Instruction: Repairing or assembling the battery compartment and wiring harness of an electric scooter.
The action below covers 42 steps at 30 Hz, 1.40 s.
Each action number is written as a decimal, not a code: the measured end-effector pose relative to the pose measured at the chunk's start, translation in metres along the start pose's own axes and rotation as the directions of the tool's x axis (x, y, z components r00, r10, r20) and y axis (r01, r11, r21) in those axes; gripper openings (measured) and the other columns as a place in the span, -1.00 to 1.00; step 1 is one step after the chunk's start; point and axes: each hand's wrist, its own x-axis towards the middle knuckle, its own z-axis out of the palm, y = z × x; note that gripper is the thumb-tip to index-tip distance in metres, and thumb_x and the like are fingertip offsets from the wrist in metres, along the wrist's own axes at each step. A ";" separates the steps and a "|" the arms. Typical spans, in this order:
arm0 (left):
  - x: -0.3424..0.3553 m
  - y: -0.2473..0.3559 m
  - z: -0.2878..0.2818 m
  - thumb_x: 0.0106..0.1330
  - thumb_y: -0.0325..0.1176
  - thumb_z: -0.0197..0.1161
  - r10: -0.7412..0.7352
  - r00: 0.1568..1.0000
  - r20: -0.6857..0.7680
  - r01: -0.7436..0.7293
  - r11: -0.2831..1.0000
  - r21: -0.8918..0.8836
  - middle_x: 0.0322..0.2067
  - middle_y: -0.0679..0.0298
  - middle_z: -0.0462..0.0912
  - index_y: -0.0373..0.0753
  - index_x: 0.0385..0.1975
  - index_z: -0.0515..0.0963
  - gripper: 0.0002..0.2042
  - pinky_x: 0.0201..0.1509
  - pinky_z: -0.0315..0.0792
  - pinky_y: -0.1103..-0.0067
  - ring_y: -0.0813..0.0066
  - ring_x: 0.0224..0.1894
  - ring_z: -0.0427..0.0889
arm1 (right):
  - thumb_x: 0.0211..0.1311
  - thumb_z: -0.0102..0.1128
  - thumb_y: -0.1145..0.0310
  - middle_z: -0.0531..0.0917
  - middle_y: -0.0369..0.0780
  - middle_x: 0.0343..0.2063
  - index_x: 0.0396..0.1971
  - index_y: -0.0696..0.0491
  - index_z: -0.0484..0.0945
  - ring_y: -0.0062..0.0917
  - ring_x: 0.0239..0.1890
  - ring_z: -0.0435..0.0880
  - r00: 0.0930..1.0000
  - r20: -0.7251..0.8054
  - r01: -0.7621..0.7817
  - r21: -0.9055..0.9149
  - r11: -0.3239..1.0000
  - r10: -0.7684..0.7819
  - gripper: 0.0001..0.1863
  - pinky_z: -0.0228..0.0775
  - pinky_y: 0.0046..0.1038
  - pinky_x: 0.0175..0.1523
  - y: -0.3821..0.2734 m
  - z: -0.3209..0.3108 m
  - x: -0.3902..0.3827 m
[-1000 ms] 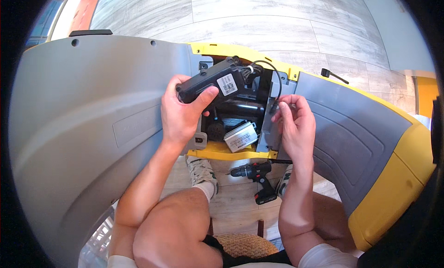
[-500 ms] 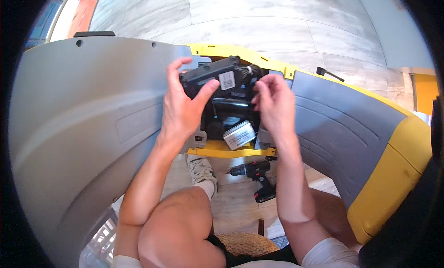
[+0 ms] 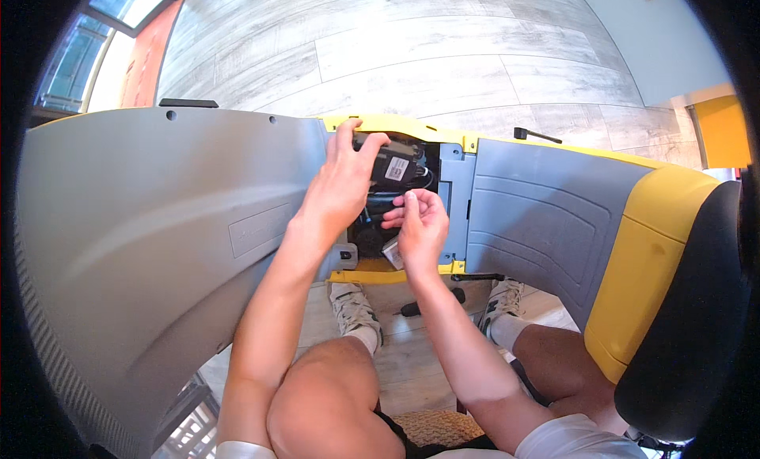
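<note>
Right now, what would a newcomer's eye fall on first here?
The large gray-and-yellow body spans the view. Next comes the open bay at its middle, where a black box with a white label sits, left hand at its left end, right hand just below. Lower down, a partly hidden black tool lies on the floor.

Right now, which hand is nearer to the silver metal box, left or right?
Right: the right hand partly hides the silver metal box in this view; the left hand is farther up and left, by the black labelled box.
</note>
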 end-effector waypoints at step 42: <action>0.021 -0.008 0.041 -0.01 -0.43 0.46 0.157 0.987 -0.032 -0.136 0.923 0.360 0.01 0.13 0.56 -0.35 0.19 0.44 -0.34 0.19 0.29 0.31 0.21 0.13 0.51 | 0.18 0.26 0.34 0.65 -0.16 -0.52 -0.51 0.02 0.54 -0.21 -0.54 0.68 0.706 0.370 0.589 -0.780 0.211 -0.603 -0.87 0.54 -0.21 -0.45 0.016 -0.005 0.049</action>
